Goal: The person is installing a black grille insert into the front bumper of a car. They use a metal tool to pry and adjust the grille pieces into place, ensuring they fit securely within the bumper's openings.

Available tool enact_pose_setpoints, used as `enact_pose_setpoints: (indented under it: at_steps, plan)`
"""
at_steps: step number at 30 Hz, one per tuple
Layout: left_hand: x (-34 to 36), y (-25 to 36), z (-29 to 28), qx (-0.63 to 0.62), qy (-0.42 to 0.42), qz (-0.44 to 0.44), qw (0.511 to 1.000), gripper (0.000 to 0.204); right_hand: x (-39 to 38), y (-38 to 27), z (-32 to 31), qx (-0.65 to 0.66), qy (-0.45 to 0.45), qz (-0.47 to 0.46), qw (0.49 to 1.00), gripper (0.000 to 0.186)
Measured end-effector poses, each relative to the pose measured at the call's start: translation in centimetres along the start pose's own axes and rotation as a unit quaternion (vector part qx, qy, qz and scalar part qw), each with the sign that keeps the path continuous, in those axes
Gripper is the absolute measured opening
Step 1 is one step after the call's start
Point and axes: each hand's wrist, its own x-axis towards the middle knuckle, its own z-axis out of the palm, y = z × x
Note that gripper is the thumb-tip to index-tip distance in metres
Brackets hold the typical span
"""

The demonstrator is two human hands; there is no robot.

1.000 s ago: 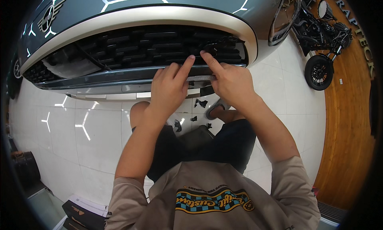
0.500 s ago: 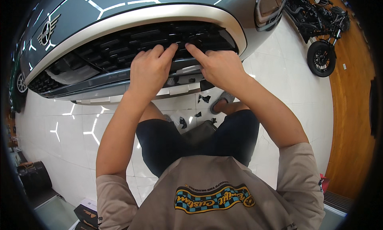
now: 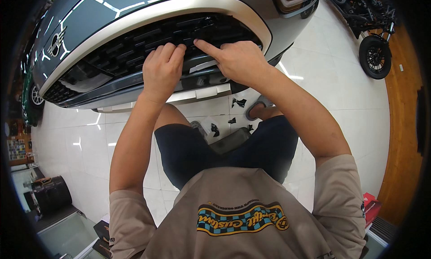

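Note:
A grey car's black front grille (image 3: 128, 48) with a pale surround (image 3: 179, 12) lies in front of me. My left hand (image 3: 162, 72) is at the lower middle of the grille, its fingers curled closed at the slats. Whatever they pinch is hidden. Just to its right, my right hand (image 3: 240, 63) stretches its index finger onto a slat, the fingertip close to the left hand's fingers. Its other fingers are folded and partly out of sight. Below the right hand runs a bright strip (image 3: 203, 67) on the bumper.
Several black scraps (image 3: 239, 103) lie on the white tiled floor (image 3: 103, 147) by my feet. Between my legs is a dark grey seat (image 3: 230, 141). A motorcycle (image 3: 372, 34) stands far right, a black drum (image 3: 50, 194) at the left, and a red box (image 3: 371, 208) at lower right.
My view has shifted relative to the car. Both hands sit slightly further left along the grille. The left index finger, more extended before, is now curled in with the others.

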Motion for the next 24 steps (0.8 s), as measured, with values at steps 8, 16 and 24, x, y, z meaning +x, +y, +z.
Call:
enact_pose_setpoints:
  at_steps: [8,16,24]
  plan:
    - [-1.6,3.7,0.7,-0.419,0.042,-0.490,0.763,0.026,0.0,-0.3,0.1,0.028,-0.020,0.015,0.999,0.075]
    - [-0.5,4.3,2.1,-0.638,0.120,-0.602,0.464,0.015,0.0,-0.6,-0.3,0.023,-0.028,0.023,0.999,0.083]
    - [-0.8,4.8,2.7,-0.618,0.132,-0.590,0.502,0.017,0.3,-1.8,-0.8,0.015,-0.028,0.016,0.999,0.088]
